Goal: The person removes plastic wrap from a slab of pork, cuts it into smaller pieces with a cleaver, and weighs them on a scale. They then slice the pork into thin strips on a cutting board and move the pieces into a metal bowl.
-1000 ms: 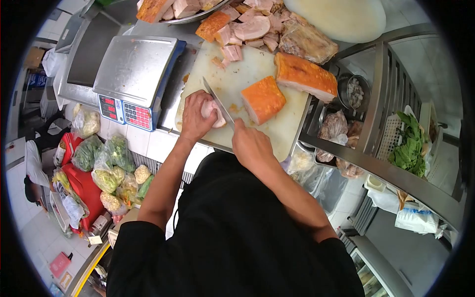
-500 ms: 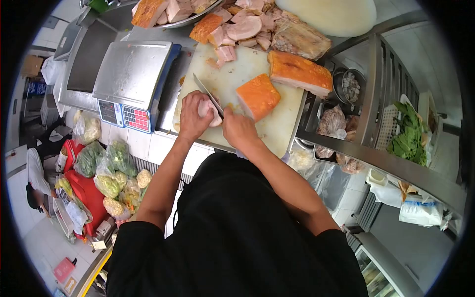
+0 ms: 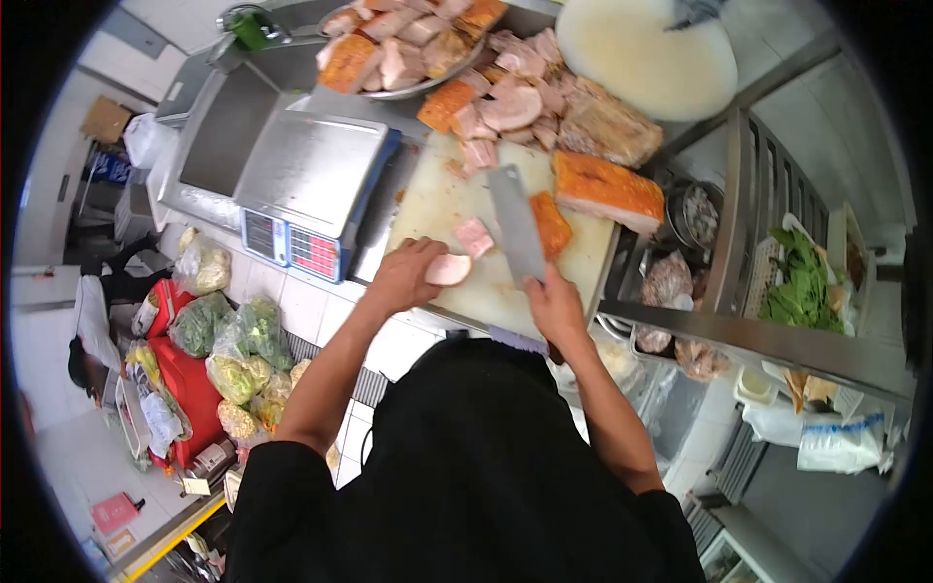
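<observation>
My left hand [image 3: 408, 274] is closed around a pale piece of roast pork [image 3: 449, 270] at the near left of the white cutting board [image 3: 428, 199]. A small cut chunk of pork [image 3: 473, 236] lies just beyond it. My right hand [image 3: 561, 309] grips the handle of a cleaver [image 3: 516, 219], its broad blade turned flat and pointing away from me. The blade partly covers a block of crisp-skinned pork [image 3: 552, 226]. Behind that sits a longer orange-skinned slab [image 3: 609, 188]. Chopped pork pieces [image 3: 510, 105] are heaped at the board's far edge.
A digital scale [image 3: 311, 170] stands left of the board, beside a sink [image 3: 228, 131]. Chopped pork fills a metal bowl [image 3: 406, 95] at the back, near a round white board [image 3: 646, 58]. A metal rack [image 3: 768, 335] borders the right side. Bagged vegetables [image 3: 243, 374] are low on the left.
The cleaver has come away from the pork in my left hand, moving right and turning flat. A cut chunk now lies separately on the board. The view has shifted slightly.
</observation>
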{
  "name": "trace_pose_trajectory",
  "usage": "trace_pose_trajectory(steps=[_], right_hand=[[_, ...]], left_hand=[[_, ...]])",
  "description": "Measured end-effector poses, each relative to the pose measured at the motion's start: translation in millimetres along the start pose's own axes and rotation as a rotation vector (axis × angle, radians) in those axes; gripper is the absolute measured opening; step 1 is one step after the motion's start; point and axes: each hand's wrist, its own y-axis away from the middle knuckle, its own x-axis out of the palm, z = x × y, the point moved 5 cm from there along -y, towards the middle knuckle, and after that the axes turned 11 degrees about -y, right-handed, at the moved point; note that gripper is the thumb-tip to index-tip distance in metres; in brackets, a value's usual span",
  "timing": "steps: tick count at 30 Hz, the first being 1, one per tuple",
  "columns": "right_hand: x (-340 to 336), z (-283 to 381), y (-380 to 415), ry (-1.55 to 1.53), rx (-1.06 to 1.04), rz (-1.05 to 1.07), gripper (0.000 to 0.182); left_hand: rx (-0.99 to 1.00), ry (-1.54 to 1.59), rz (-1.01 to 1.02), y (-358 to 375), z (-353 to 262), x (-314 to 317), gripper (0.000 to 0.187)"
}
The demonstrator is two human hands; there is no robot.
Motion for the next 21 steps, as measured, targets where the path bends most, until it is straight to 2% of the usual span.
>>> trace_pose_trajectory(steps=[2, 4, 6, 8, 10, 11, 13, 14, 15, 16, 18, 19, 20, 21], right_hand=[[-16, 2, 12, -0.064, 0.012, -0.046, 0.032], [-28, -13, 27, -0.175, 0.124, -0.048, 0.035], [-38, -42, 44, -0.198, 0.098, -0.098, 0.035], [-43, -47, 58, -0.212, 0.068, -0.142, 0.035], [-51, -48, 73, -0.404, 0.233, -0.159, 0.031], [-51, -60, 75, -0.435, 0.209, -0.178, 0.028], [-55, -59, 81, -0.472, 0.224, -0.201, 0.029], [-56, -59, 84, -0.508, 0.248, -0.209, 0.03], [-56, -59, 84, -0.514, 0.239, -0.214, 0.029], [-56, -59, 83, -0.509, 0.229, -0.205, 0.029], [-56, -59, 80, -0.497, 0.243, -0.208, 0.028], [-55, -56, 79, -0.498, 0.231, -0.194, 0.028], [-56, -54, 79, -0.496, 0.218, -0.199, 0.026], [-57, -52, 79, -0.496, 0.208, -0.207, 0.025]], left_hand=[[-0.111, -0.017, -0.09, 0, -4, -19, 0.053], [-0.273, -0.027, -0.349, 5, 17, -42, 0.057], [-0.468, 0.069, -0.525, 9, 55, -77, 0.064], [-0.654, 0.063, -0.521, 6, 78, -120, 0.063], [-0.686, -0.097, -0.568, 5, 105, -129, 0.059], [-0.679, -0.093, -0.578, 0, 106, -125, 0.059], [-0.398, -0.394, -0.734, -12, 63, -122, 0.054], [-0.377, -0.195, -0.636, -24, 35, -108, 0.052], [-0.281, 0.0, -0.503, -35, 13, -80, 0.056], [-0.246, 0.101, -0.414, -46, 8, -23, 0.068], [-0.25, -0.123, 0.041, -69, -20, 35, 0.082], [-0.215, -0.291, 0.019, -65, -43, 25, 0.064], [-0.229, -0.296, 0.01, -70, -40, 32, 0.064], [-0.245, -0.219, -0.029, -74, -36, 33, 0.054]])
